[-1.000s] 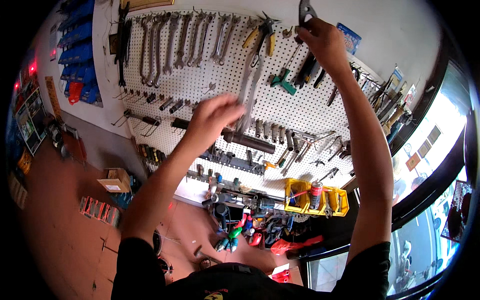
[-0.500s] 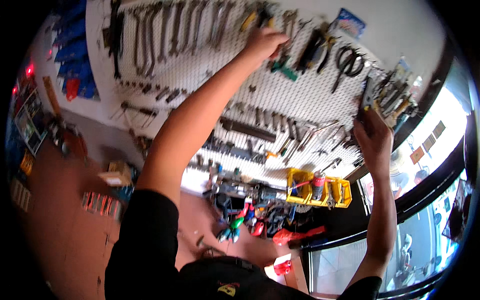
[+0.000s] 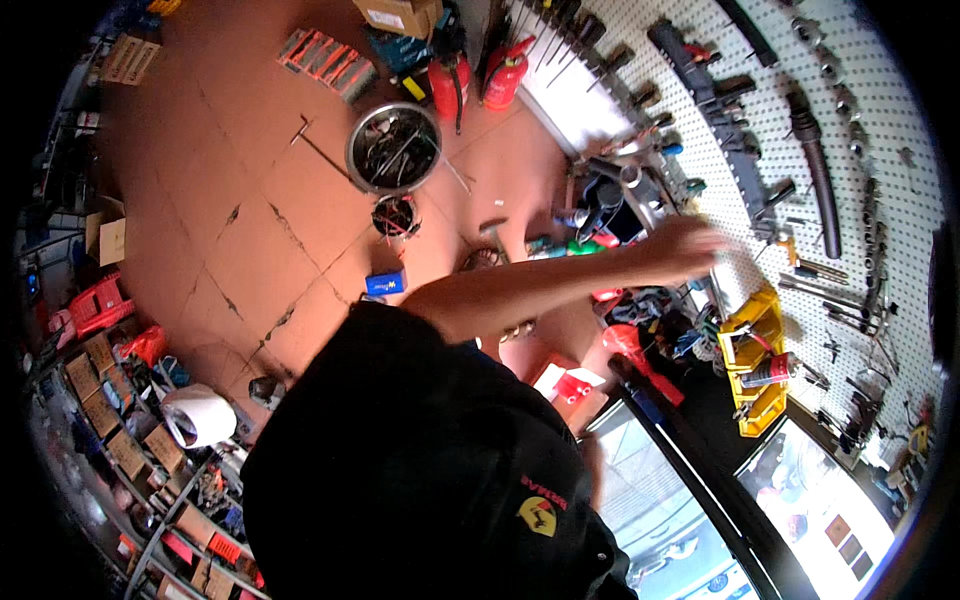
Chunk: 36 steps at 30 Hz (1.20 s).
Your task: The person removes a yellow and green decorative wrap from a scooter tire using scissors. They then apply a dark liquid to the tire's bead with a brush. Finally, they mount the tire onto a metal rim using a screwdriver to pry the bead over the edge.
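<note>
left hand (image 3: 690, 250) blurred, open and empty, near the white pegboard (image 3: 880, 130) hung with dark tools; right hand unseen

Around the round metal tub (image 3: 393, 147) on the floor: a brown cardboard box (image 3: 398, 14) beyond it, a small blue box (image 3: 385, 284) nearer, brown cartons (image 3: 112, 235) far left.

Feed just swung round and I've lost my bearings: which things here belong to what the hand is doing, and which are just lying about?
In hand:
- left hand, blurred, reaching toward the wall
- white pegboard wall hung with dark metal tools
- yellow plastic bin under the hand

Lying about:
- two red fire extinguishers
- round metal tub of parts
- small blue box on the red tiled floor
</note>
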{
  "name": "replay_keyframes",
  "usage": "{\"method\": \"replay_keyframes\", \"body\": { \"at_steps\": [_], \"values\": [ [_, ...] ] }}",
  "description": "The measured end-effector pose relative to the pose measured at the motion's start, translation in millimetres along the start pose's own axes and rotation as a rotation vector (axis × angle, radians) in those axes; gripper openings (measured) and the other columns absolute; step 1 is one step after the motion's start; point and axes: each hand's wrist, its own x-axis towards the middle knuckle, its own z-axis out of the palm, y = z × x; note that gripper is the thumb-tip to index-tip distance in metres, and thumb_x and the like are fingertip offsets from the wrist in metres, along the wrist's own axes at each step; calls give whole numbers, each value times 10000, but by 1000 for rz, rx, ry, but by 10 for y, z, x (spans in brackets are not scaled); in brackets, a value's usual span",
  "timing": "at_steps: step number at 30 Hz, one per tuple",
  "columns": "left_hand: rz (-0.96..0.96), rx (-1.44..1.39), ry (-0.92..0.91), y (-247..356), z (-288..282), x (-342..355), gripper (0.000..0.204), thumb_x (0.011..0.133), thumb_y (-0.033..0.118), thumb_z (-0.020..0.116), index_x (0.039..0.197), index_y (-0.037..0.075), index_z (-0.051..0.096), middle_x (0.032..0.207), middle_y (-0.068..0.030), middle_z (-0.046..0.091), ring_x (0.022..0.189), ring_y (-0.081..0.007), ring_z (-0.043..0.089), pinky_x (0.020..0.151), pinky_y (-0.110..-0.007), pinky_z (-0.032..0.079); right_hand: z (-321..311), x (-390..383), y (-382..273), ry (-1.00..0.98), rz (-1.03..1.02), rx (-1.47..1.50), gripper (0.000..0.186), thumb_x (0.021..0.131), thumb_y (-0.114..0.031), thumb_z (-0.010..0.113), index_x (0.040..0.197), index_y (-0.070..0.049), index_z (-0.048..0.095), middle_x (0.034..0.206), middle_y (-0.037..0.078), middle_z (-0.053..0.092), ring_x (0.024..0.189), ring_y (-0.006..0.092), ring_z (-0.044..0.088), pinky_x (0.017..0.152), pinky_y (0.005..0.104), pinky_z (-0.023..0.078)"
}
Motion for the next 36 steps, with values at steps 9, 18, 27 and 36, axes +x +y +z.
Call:
{"method": "replay_keyframes", "body": {
  "at_steps": [9, 18, 27, 36],
  "values": [
    [-946, 979, -1264, -631, -1601, -3145, 403, 758, 325, 622, 1043, 43, 666, 978, -199, 681, 928, -352, 663, 790, -466, 521, 842, -1123, 1659, -161, 593, 403, 239, 838, -186, 527, 871, 13, 655, 692, 78, 576, 580, 166, 557, 484, 298, 445],
    [-356, 591, -490, -550, 874, -3218, 312, 898, 302, 611, 1042, 28, 644, 980, -176, 669, 893, -325, 662, 759, -413, 524, 484, -1607, 1232, -57, 149, 671, 179, 904, -175, 548, 829, -28, 617, 631, 0, 523, 478, 67, 425, 440, 236, 354],
    [-288, 661, -1289, 132, 2378, -5186, 343, 809, 310, 632, 1025, 43, 649, 931, -188, 672, 863, -352, 659, 788, -440, 512, 1652, -3714, 4569, 3, 236, 424, 232, 882, -202, 589, 980, -9, 671, 835, 44, 655, 700, 192, 602, 611, 305, 468],
    [-124, 806, -1382, -166, 3387, -5353, 260, 802, 282, 637, 947, 69, 673, 877, -176, 667, 839, -372, 645, 739, -475, 510, 2056, -5068, 5096, 37, 758, 844, 254, 875, -221, 596, 990, -6, 667, 804, 73, 656, 647, 206, 598, 573, 324, 472]
  ]
}}
